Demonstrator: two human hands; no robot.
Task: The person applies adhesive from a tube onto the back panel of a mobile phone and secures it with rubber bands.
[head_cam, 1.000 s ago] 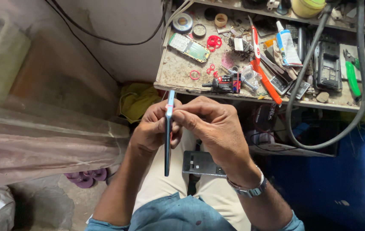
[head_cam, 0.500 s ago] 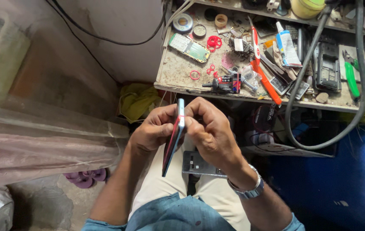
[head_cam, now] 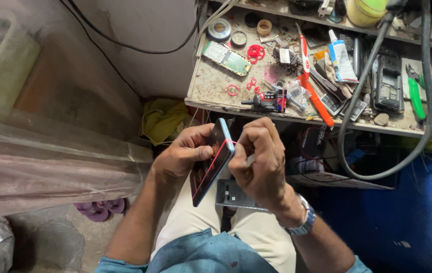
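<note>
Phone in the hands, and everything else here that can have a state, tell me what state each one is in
phone: tilted on edge, held in both hands
left hand: gripping phone's side
right hand: closed at phone's edge
phone back cover: lying flat on lap
circuit board: bare, flat on workbench
green pliers: lying on bench, unused
white glue tube: capped, lying down

Both forearms angle up and inward, bare, hands meeting in front of torso. Left hand (head_cam: 183, 151) curled, thumb pressed across. Right hand (head_cam: 259, 159) fisted, fingers pinched, watch on wrist.
</note>
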